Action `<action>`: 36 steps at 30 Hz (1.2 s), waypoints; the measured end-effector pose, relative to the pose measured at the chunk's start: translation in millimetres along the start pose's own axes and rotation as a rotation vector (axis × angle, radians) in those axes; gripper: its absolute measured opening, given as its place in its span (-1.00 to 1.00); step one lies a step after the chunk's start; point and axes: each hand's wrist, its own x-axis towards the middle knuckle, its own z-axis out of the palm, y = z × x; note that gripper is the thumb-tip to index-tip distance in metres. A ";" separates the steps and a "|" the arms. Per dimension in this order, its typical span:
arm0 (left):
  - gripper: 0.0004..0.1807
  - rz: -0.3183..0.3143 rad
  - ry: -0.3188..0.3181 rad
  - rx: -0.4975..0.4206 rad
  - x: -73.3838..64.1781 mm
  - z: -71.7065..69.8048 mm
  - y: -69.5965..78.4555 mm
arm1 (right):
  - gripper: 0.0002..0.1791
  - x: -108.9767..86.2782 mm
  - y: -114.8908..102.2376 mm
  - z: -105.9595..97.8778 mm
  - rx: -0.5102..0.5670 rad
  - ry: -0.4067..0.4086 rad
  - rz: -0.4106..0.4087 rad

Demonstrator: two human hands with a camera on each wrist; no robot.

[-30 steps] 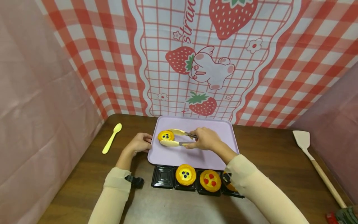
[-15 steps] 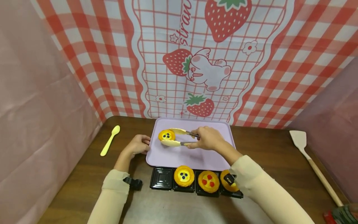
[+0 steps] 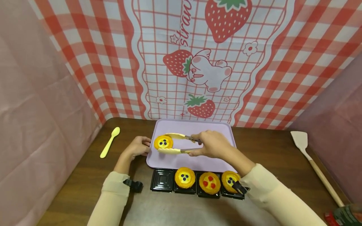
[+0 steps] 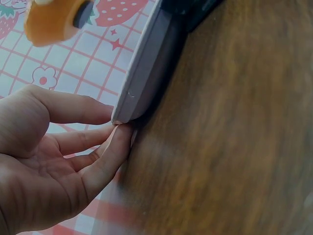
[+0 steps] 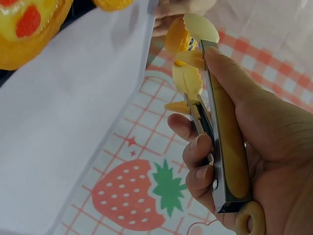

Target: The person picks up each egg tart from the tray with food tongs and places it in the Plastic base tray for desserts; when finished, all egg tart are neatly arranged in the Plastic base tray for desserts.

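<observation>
My right hand grips yellow-tipped metal tongs over the lilac tray. Between the tong tips is an egg tart topped with blueberries. Seen from the left wrist, this tart hangs apart from the tray's surface. My left hand pinches the tray's left rim, thumb on one side and fingers on the other. In front of the tray stand black square boxes; the leftmost box is bare, and the others hold a blueberry tart, a strawberry tart and another blueberry tart.
A pale yellow spoon lies on the wooden table at the left. To the right is a spatula with a wooden handle, and a dark green and red object sits in the near right corner. A checked strawberry cloth hangs behind.
The tart in the tongs has come up off the tray and shifted slightly left and nearer. My right arm moved with it, uncovering the rightmost boxed tart. My left hand stays on the rim.
</observation>
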 end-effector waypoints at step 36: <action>-0.44 -0.003 0.007 0.033 0.8 0.7 -1.6 | -0.20 -73.3 -18.4 12.2 0.022 -0.011 -0.153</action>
